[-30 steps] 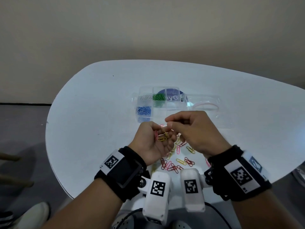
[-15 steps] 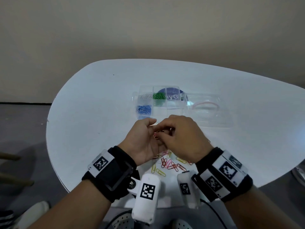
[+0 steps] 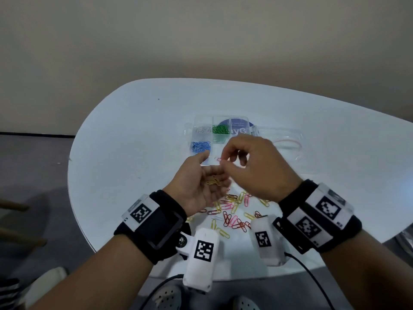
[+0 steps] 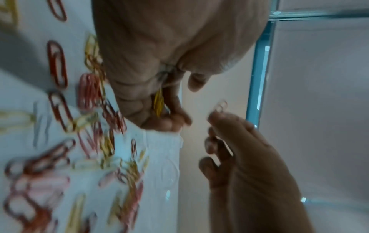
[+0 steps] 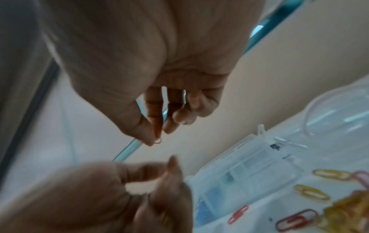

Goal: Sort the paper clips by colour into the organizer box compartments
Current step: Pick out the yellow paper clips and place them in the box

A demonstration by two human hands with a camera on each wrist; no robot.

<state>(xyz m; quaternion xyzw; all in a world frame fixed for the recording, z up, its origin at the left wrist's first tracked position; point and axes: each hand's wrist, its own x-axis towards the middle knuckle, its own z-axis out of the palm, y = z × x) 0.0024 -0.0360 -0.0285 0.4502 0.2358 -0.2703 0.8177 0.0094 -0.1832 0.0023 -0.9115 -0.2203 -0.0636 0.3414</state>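
My left hand (image 3: 214, 176) is cupped palm up just in front of the clear organizer box (image 3: 240, 119), its fingers curled round a few yellow paper clips (image 3: 213, 182), seen also as yellow clips (image 4: 158, 104) in the left wrist view. My right hand (image 3: 223, 162) hovers just above the left fingertips and pinches one pink paper clip (image 4: 220, 107) between thumb and forefinger; only the clip's end (image 5: 157, 141) shows in the right wrist view. The box holds silver clips (image 3: 203, 130), green clips (image 3: 220, 130) and blue clips (image 3: 201, 146) in separate compartments.
A loose pile of red, pink and yellow clips (image 3: 232, 214) lies on the white table (image 3: 134, 153) between my wrists. The box's clear lid (image 3: 279, 135) lies open to the right with a pink loop (image 3: 288, 142) on it. The table's near edge runs under my forearms.
My hands were pressed together over the pile. They have parted: the right one rose toward the box with a pink clip, and the left turned palm up with the yellow clips.
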